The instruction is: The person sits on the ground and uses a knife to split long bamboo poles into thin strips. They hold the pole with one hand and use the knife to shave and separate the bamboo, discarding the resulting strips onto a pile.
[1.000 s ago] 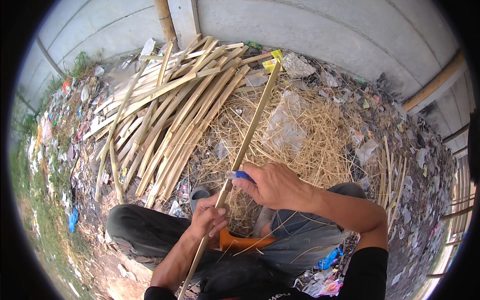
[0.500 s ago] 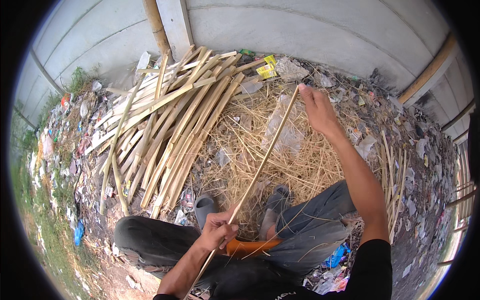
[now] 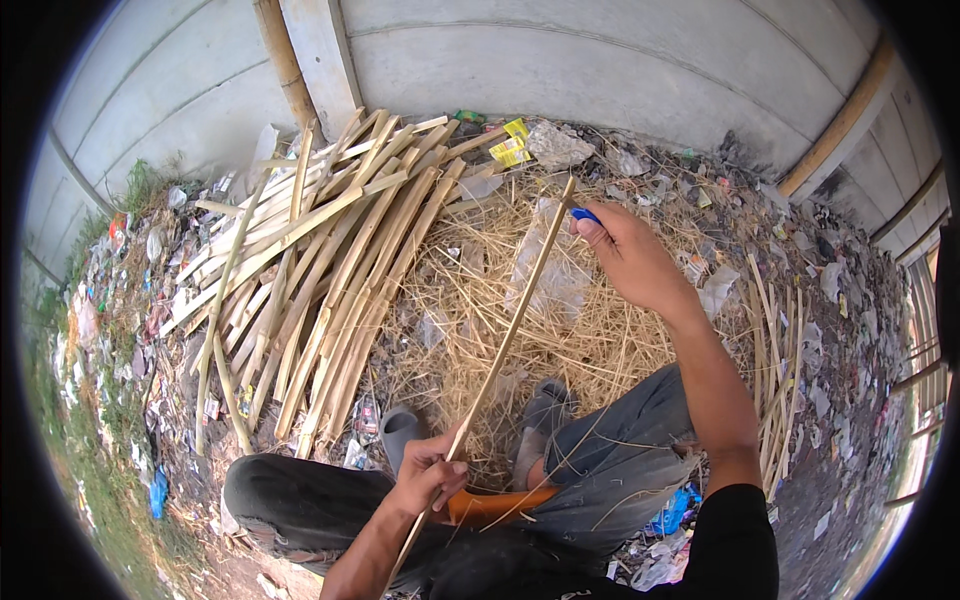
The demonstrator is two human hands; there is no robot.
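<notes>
Since a second ago our right hand (image 3: 632, 262) has travelled from close by our knees up along the bamboo strip (image 3: 502, 345) to its far end, and it now sits at the tip, over the mound of straw-like shavings (image 3: 470, 300). Its fingers are curled shut on a small blue-handled tool (image 3: 584, 213), whose blade we cannot make out, pressed against the top of the strip. Our left hand (image 3: 430, 478) has barely shifted: it stays clamped around the strip's lower part, just above our lap, so the strip runs slanted between the two hands, which are now well apart. We judge that a full pass along the length has just ended, with the tool arrived at the end of the strip, so this face of it is likely shaved or split through. An orange piece (image 3: 495, 503) lies across our lap under the left hand; what it is we cannot tell. Our feet in grey sandals (image 3: 400, 430) rest at the edge of the shavings. To the left lies a pile of split bamboo slats (image 3: 320, 260), fanned out toward the grey wall (image 3: 600, 70), and a smaller bunch of thin strips (image 3: 775, 370) lies to our right on the littered ground.
</notes>
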